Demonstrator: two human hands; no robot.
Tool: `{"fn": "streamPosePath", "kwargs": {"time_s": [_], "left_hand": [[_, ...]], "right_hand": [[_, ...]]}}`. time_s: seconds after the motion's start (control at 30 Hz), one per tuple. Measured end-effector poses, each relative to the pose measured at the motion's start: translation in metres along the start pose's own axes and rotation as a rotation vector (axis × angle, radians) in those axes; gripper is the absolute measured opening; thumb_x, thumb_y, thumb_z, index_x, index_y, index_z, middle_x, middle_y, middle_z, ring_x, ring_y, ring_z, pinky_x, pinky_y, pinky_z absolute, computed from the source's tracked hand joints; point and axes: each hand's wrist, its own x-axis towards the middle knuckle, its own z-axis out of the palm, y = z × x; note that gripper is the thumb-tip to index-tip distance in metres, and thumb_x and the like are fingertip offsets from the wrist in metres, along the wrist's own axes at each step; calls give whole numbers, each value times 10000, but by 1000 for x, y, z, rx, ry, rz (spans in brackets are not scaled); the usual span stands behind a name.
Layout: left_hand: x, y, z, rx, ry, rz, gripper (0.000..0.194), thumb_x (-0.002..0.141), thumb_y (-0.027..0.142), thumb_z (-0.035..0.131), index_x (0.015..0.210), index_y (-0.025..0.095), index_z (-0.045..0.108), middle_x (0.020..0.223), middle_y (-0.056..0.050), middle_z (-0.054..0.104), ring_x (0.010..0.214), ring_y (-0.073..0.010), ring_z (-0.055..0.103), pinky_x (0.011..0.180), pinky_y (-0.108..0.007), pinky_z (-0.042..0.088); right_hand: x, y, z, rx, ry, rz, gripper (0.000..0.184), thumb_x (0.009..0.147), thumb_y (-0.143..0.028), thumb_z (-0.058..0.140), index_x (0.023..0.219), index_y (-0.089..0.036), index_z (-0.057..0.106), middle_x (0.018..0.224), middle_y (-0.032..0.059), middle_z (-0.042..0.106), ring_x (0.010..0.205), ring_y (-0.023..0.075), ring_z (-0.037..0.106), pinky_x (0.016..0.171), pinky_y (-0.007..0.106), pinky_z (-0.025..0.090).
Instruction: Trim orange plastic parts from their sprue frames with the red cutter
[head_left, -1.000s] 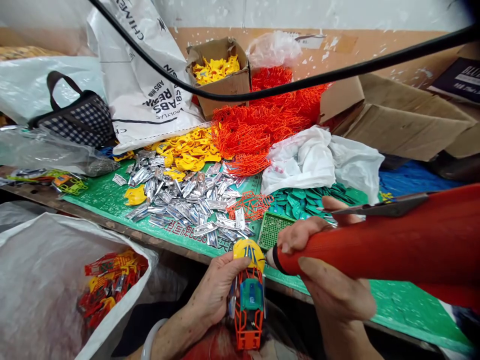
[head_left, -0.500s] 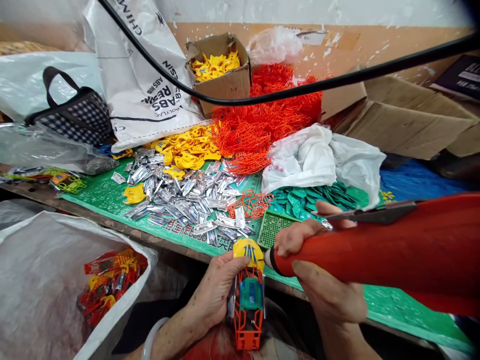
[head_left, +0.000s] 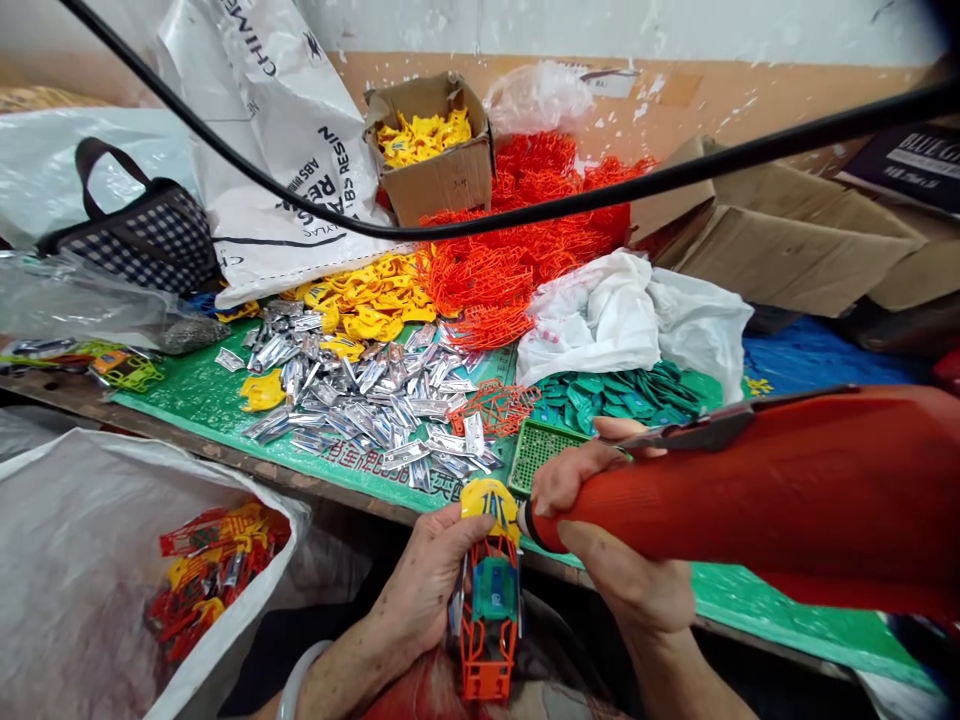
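Between thumb and fingers, my left hand (head_left: 429, 565) grips a toy car body (head_left: 495, 588) with a yellow hood, an orange-red frame and a green middle piece. My right hand (head_left: 622, 560) is wrapped around a red power screwdriver (head_left: 720, 490), held nearly level. Its tip meets the right side of the yellow hood. Just behind the tool's nose sits a small green basket (head_left: 536, 455). An orange frame (head_left: 496, 408) and many silver plates (head_left: 382, 400) lie beyond my hands.
Yellow parts (head_left: 375, 295), red frames (head_left: 510, 265) and green pieces (head_left: 619, 395) are heaped on the table. A black cable (head_left: 465, 230) hangs across the view. At lower left, a white sack (head_left: 90, 560) holds assembled bodies. Cardboard boxes (head_left: 787, 240) stand behind.
The red screwdriver and my right hand have shifted left slightly, with the tip staying at the yellow hood. The cable has swung lower at left. The whole view has moved slightly.
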Motion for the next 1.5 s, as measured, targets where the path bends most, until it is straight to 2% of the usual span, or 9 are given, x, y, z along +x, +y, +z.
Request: {"fn": "streamPosePath", "kwargs": {"time_s": [0.23,0.33,0.43,0.57,0.7,0.97,1.2,1.37,1.5], "left_hand": [[3,3,-4,-1,-25,-19,282,623,322,861,783,113,757,605,-25,703,478,-99,576,477,-195,477],[5,6,-11,50,-19,-40,295,663,330,847,843,110,766,628,-42,717,474,-100,583,485,-203,485],[4,8,-16,69,-33,-59,293,673,332,845,855,117,767,649,-42,722,492,-101,592,485,-195,481],[4,10,-17,120,-8,-70,283,683,356,837,811,116,759,614,-37,702,486,-105,575,498,-204,477],[4,12,-18,160,-12,-98,264,697,358,832,753,114,747,612,-36,689,518,-103,571,517,-189,452],[4,19,-17,226,-52,-127,301,693,373,844,874,138,793,734,-54,737,641,-148,626,624,-224,495],[4,23,-11,210,-51,-133,347,694,381,843,968,171,805,779,-58,764,702,-178,661,671,-241,519],[6,21,-15,214,-59,-136,330,722,362,829,996,180,800,771,-52,768,671,-160,658,624,-216,508],[5,18,-18,192,-132,-101,352,781,387,780,1092,220,774,886,-43,782,737,-176,684,701,-247,533]], "right_hand": [[16,-17,-5,147,84,-5,562,758,-211,754,1250,-351,522,756,-56,641,650,148,612,682,349,529],[29,-20,-13,88,207,-29,530,707,-153,754,1173,-327,571,726,-60,646,608,141,604,640,333,533],[36,-12,-21,-1,293,-7,479,662,-154,751,1097,-278,594,694,-59,640,578,141,590,608,332,525],[34,6,-30,-55,283,62,329,654,-174,755,948,-231,619,693,-44,623,593,146,593,618,347,534],[30,16,-34,-59,251,81,237,679,-182,746,880,-229,630,724,-28,621,631,148,593,658,365,551],[34,22,-31,-37,182,143,188,665,-219,765,816,-244,656,694,-15,624,639,160,591,607,338,549],[32,24,-29,-93,131,156,123,679,-166,728,705,-225,623,669,-18,614,606,149,575,564,303,528],[33,24,-27,-131,139,162,106,677,-158,708,698,-224,628,682,-25,612,594,142,574,568,305,520],[31,24,-24,-167,177,172,116,679,-147,709,721,-221,630,692,-33,610,589,132,576,576,296,509]]}}
